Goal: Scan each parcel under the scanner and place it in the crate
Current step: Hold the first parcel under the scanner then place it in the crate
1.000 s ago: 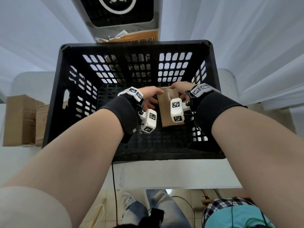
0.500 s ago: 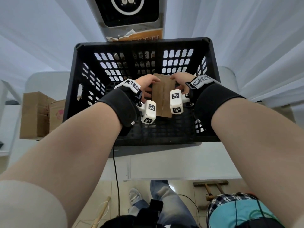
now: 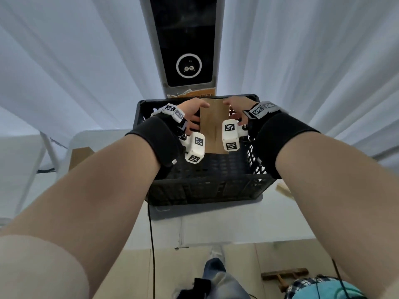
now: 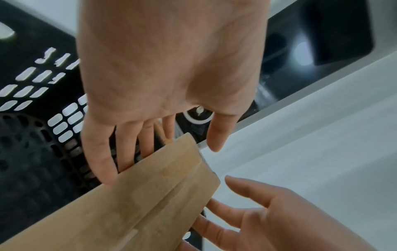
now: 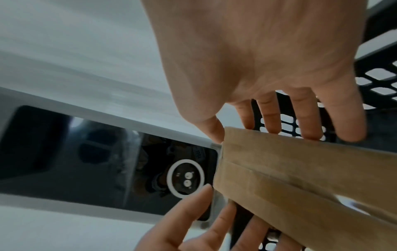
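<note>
Hands: left hand (image 3: 192, 118) and right hand (image 3: 238, 110) press parcel (image 3: 213, 128) between straight fingers.
Parcel: above crate (image 3: 207, 187), hands at 9 and 3 o'clock.
Room: scanner (image 3: 187, 50) at 12 o'clock, past crate's rim.

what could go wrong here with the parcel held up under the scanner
1. The left hand and right hand carry the parcel on nearly straight fingers, thumbs barely at its far corners; it could slip into the crate unscanned.
2. No label shows on the plain brown faces in view, so the scanner may not read it unless it is turned.
</note>
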Available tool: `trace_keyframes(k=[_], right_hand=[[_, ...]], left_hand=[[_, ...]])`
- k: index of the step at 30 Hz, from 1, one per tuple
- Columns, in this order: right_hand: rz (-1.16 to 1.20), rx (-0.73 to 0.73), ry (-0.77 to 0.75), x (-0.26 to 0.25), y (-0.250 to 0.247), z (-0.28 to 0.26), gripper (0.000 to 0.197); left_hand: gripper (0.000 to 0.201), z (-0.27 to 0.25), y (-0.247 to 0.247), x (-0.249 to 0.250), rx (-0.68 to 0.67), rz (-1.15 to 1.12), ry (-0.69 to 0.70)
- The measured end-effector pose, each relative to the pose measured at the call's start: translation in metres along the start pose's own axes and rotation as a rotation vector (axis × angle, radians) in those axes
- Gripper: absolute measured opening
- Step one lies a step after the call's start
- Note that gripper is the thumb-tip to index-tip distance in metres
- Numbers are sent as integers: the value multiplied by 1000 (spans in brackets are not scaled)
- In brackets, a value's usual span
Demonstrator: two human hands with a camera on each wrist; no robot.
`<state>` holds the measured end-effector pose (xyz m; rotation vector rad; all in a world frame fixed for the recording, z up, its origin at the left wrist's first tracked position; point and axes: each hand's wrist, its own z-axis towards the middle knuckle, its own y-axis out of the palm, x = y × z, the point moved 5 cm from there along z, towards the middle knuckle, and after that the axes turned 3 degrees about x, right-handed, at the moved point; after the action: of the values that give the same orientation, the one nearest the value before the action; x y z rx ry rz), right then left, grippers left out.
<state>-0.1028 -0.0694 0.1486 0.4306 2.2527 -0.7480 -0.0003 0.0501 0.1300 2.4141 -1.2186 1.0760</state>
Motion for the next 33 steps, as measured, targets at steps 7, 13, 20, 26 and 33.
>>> trace_keyframes(k=[7,13,20,26,33], right_hand=[[45,64,-156,-69,-9,-90,35],[158,58,-263,-114,-14,-151,16],[260,103,-407,-165,-10,-211,23],[351,143,-497,-184,-12,-232,42],[429,124,-551,-189,-15,-267,30]], left_hand=[[41,-96,-34,47,-21,-23,171],[38,-179,-63,82,8,-73,321],[44,-240,-98,105,55,-50,438],[53,-270,-113,113,76,-117,518],[36,-300,-118,119,104,-139,602]])
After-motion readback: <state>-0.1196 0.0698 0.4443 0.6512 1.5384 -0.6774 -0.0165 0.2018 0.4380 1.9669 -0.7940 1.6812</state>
